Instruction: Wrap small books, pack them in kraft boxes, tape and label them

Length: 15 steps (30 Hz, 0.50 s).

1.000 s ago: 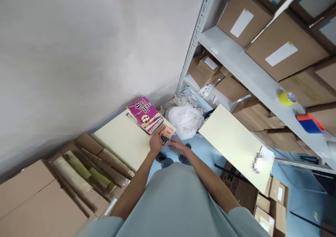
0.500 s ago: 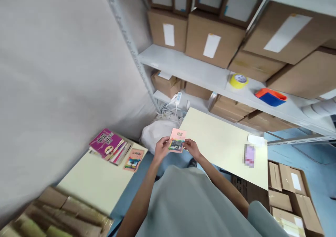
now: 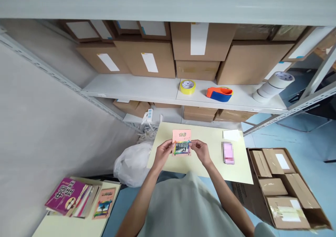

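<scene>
Between my two hands I hold a small pink booklet [image 3: 181,135] with a rainbow-edged dark picture on its cover. My left hand [image 3: 165,153] pinches its left edge, and my right hand [image 3: 200,151] grips the right edge. The booklet is above the cream table [image 3: 168,163] in front of me. To the lower left, a similar pink booklet [image 3: 104,203] with a tree picture lies on another cream table [image 3: 49,226], beside a stack of magazines topped by a purple one [image 3: 65,195].
On the front table lie white paper [image 3: 231,135] and a blurred pink item [image 3: 228,153]. The shelf [image 3: 131,88] holds yellow tape [image 3: 187,86], an orange-blue tape dispenser [image 3: 219,94] and white rolls [image 3: 273,86]. A white bag [image 3: 133,163] and an open carton of boxes [image 3: 312,209] flank the table.
My view has turned right, so the side table has slid to the lower left. Both hands have come with the booklet from the table's left end to over the front table.
</scene>
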Each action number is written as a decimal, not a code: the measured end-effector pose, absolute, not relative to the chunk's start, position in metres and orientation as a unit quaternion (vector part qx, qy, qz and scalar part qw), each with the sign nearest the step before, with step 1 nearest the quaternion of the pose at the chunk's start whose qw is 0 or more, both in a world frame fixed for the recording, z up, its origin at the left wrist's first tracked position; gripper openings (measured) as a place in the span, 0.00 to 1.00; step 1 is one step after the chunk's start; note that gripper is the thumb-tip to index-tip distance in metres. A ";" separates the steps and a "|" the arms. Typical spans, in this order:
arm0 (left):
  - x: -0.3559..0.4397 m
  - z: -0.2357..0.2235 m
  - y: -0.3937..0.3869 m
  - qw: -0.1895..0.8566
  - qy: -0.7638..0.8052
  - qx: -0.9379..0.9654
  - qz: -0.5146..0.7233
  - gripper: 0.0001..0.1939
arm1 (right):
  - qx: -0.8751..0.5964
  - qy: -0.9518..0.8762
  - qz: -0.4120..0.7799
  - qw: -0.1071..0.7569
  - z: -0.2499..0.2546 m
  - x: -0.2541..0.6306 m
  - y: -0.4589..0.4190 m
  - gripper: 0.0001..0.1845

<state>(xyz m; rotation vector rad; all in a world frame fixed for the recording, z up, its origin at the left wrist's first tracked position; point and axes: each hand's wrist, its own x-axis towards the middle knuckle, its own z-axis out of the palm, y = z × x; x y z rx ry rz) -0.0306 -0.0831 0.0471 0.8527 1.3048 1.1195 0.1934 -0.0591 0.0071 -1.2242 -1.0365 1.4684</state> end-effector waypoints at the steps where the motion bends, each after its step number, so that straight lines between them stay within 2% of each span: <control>1: -0.026 0.051 -0.080 0.571 0.558 0.366 0.478 0.38 | -0.502 -0.419 0.595 0.467 0.009 0.196 -0.057 0.31; 11: -0.016 0.067 -0.073 0.570 0.565 0.364 0.472 0.35 | -0.514 -0.427 0.583 0.462 0.021 0.206 -0.046 0.28; 15: -0.017 0.060 -0.075 0.561 0.575 0.347 0.485 0.36 | -0.551 -0.436 0.535 0.469 0.025 0.199 -0.048 0.27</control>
